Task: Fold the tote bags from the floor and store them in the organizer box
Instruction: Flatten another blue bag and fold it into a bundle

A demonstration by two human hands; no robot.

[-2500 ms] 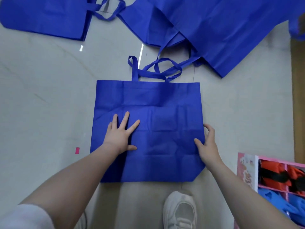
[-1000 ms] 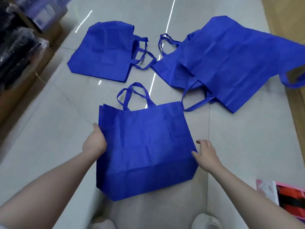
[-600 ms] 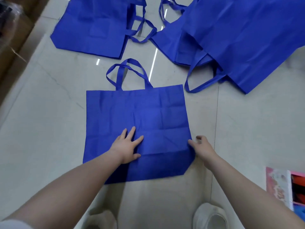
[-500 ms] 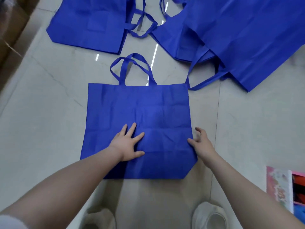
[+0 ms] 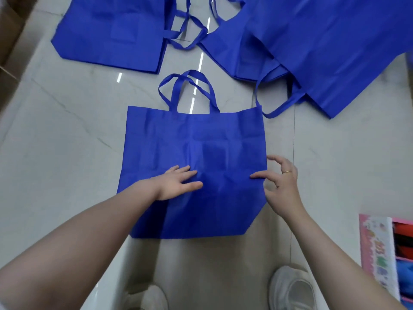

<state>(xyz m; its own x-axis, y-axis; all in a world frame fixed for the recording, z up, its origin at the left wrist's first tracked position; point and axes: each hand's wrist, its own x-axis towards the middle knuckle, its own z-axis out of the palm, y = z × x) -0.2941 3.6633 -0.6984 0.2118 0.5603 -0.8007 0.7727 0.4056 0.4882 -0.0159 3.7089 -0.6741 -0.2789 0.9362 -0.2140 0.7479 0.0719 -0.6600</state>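
Observation:
A blue tote bag (image 5: 201,139) lies flat on the pale tiled floor, handles pointing away from me. My left hand (image 5: 176,183) presses flat on its middle, fingers straight. My right hand (image 5: 281,182) is at the bag's right edge; the thumb lies on the fabric and the fingers curl over the edge. The pink organizer box (image 5: 377,253) stands at the lower right, with red and blue folded items in its compartments.
Another blue tote (image 5: 111,34) lies at the upper left, and several more totes (image 5: 324,48) are piled at the upper right. Cardboard boxes (image 5: 9,41) line the left edge. My white shoes (image 5: 292,289) stand below the bag.
The bag has been laid flat and square on the floor. My left hand moved from the bag's left edge onto its middle, and my right thumb came onto the right edge.

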